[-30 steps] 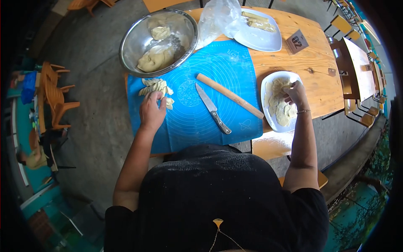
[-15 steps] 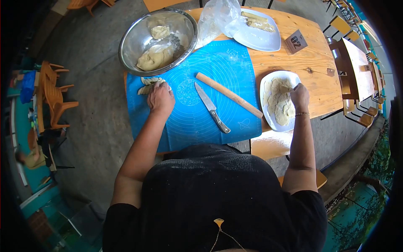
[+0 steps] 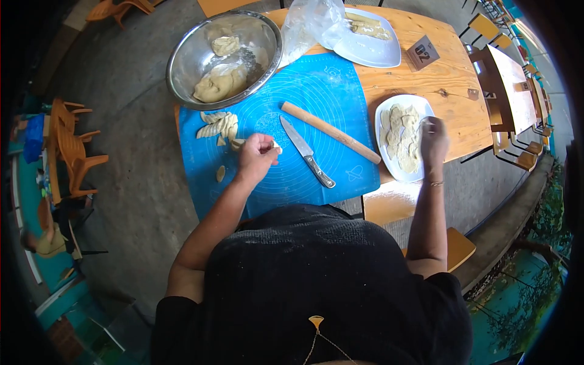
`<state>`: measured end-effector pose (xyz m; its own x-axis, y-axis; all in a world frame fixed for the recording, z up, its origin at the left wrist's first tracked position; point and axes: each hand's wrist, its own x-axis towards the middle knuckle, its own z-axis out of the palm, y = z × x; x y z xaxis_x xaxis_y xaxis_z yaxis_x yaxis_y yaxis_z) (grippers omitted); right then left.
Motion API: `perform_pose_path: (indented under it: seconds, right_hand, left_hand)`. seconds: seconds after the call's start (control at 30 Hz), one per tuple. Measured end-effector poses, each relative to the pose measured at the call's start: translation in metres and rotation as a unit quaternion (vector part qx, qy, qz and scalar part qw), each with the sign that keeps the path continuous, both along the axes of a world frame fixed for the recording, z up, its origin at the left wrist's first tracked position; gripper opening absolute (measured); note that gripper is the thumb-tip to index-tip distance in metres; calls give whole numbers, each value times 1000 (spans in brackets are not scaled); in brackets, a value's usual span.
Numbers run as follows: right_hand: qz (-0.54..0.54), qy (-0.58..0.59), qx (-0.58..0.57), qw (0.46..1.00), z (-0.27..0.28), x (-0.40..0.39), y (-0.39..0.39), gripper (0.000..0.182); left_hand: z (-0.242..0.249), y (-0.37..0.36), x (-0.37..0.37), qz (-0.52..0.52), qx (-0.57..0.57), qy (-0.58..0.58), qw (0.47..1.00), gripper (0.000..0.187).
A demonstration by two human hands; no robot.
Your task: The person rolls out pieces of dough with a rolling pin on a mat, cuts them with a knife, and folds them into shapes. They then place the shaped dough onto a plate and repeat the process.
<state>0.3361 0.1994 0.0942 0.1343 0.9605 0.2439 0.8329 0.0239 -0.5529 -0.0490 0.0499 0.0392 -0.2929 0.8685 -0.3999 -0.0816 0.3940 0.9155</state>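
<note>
My left hand (image 3: pixel 257 159) pinches a small piece of dough (image 3: pixel 277 148) above the blue mat (image 3: pixel 286 182). Several cut dough pieces (image 3: pixel 220 125) lie in a pile just beyond it, and one loose piece (image 3: pixel 221 174) rests nearer me. My right hand (image 3: pixel 434 145), blurred, is over the right edge of a white plate (image 3: pixel 417 173) bearing flat dough rounds (image 3: pixel 398 135); its fingers are smeared by motion. Between my hands, a knife (image 3: pixel 307 152) and a wooden rolling pin (image 3: pixel 330 132) lie on the mat.
A steel bowl (image 3: pixel 173 79) with dough stands at the back left. Behind the mat are a plastic bag (image 3: pixel 299 30) and a white plate (image 3: pixel 377 56) with dough rolls. A number sign (image 3: pixel 422 52) stands on the wooden table (image 3: pixel 450 82).
My left hand has moved right from the dough pile and now has a piece between its fingers. The pile is more exposed and spread. My right hand has shifted slightly down at the plate's edge.
</note>
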Motion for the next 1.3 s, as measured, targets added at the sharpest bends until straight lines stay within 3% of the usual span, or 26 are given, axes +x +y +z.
perform_pose_path:
  seconds: [0.1, 0.13, 0.2, 0.33, 0.47, 0.57, 0.77, 0.87, 1.0, 1.13, 1.3]
  right_hand:
    - [139, 9, -98, 985, 0, -78, -56, 18]
    - [220, -2, -102, 970, -12, -93, -71, 24]
    - [286, -125, -46, 949, -3, -130, -91, 32]
    - [274, -146, 65, 948, -37, -151, -77, 40]
    - [241, -177, 10, 954, -48, -158, -75, 37]
    - [237, -151, -23, 960, -48, -160, -71, 34]
    - [148, -131, 68, 978, -58, -157, -60, 34]
    - [135, -137, 115, 975, -34, -173, -72, 36]
    - [271, -154, -49, 949, -23, -189, -124, 36]
    - [257, -181, -30, 949, -34, -189, -145, 32]
    - [235, -79, -13, 969, -42, -176, -137, 29]
  left_hand:
    - [-11, -9, 12, -74, 21, 209, 975, 22]
    - [-7, -10, 15, -78, 24, 206, 975, 22]
    - [-1, -12, 17, -123, 63, 337, 931, 24]
    - [9, -10, 14, -101, 158, 440, 878, 28]
    - [7, -13, 0, -209, 147, 441, 861, 24]
    - [0, -14, -4, -216, 162, 439, 857, 21]
    - [-7, -17, -10, -224, 202, 432, 850, 23]
    - [-4, -17, -14, -234, 220, 422, 848, 24]
    - [-2, -16, -15, -237, 213, 400, 859, 15]
    - [-2, -9, -10, -231, 161, 377, 883, 12]
    - [-5, -17, 6, -223, 144, 315, 911, 13]
